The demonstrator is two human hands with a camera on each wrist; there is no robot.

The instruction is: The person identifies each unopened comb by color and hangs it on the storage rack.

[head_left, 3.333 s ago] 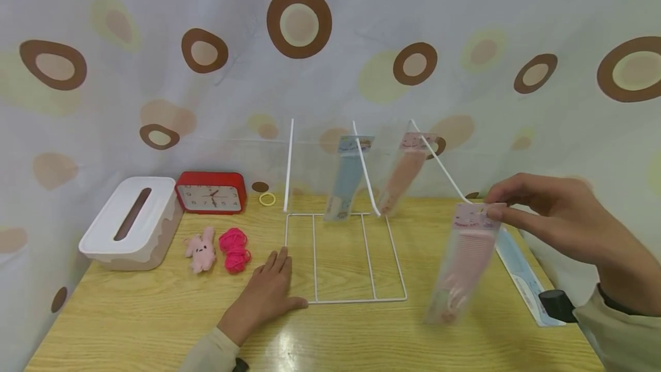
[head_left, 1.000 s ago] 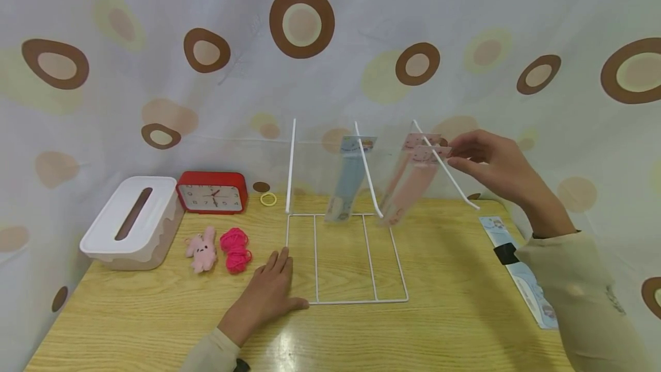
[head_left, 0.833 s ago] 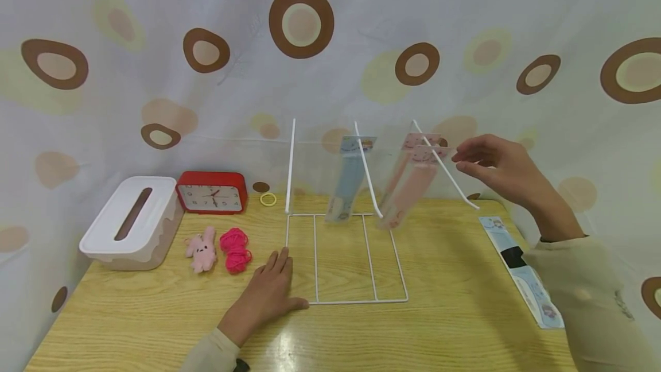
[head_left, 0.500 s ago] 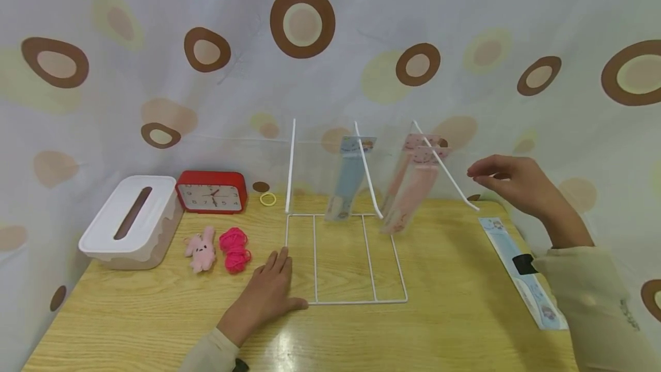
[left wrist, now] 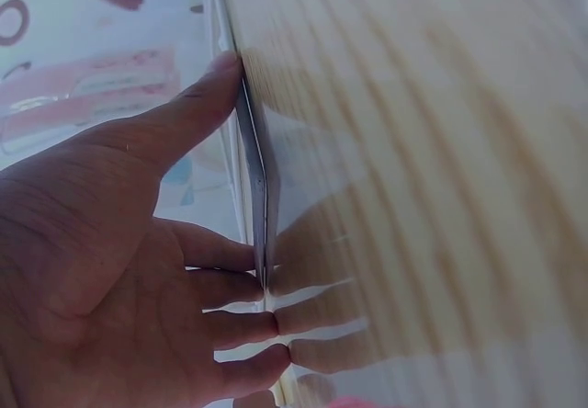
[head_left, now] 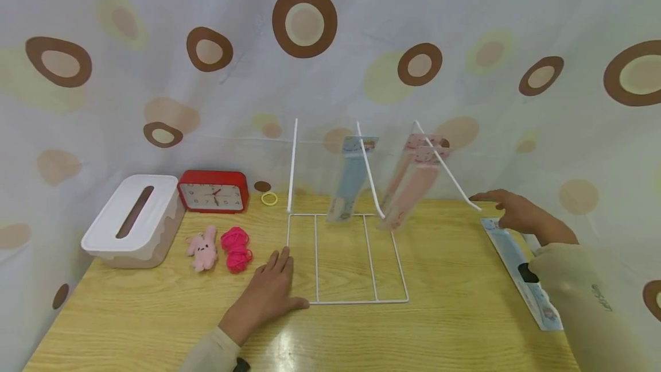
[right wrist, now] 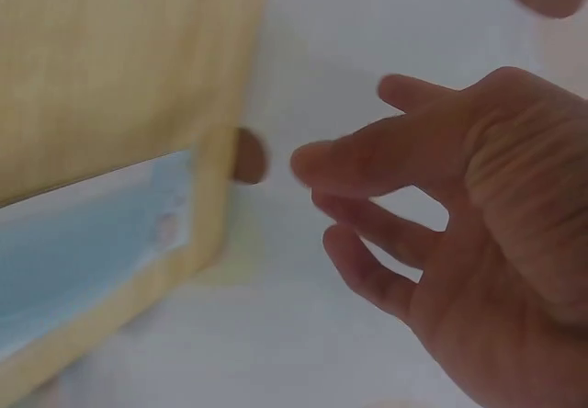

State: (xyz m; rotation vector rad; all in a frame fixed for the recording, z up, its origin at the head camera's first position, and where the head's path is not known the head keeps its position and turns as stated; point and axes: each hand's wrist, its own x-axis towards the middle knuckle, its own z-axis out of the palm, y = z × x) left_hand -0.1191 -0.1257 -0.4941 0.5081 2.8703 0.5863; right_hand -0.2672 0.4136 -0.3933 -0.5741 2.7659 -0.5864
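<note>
A white wire rack (head_left: 345,302) stands on the table, with prongs rising at its back. My left hand (head_left: 265,289) rests at its front left corner, fingers straight, the thumb (left wrist: 197,105) touching the frame. On the middle prong hangs a blue comb (head_left: 351,177) in clear packaging. Two pink packaged combs, the front one (head_left: 419,179) overlapping the other, hang from the right prong. My right hand (head_left: 524,217) hovers above the far end of a blue packaged comb (head_left: 516,263) lying on the table; its fingers are loosely bent and hold nothing in the right wrist view.
To the left are a white tissue box (head_left: 129,223), a red alarm clock (head_left: 213,191), a pink plush bunny (head_left: 203,250) and a bundle of bright pink yarn (head_left: 236,250). A yellow ring (head_left: 268,198) lies behind. A patterned cloth (head_left: 232,102) hangs behind the table.
The pink packaged comb that my right hand held now hangs on the right prong, released. The hand has moved right and down, over the blue comb. My left hand stays put.
</note>
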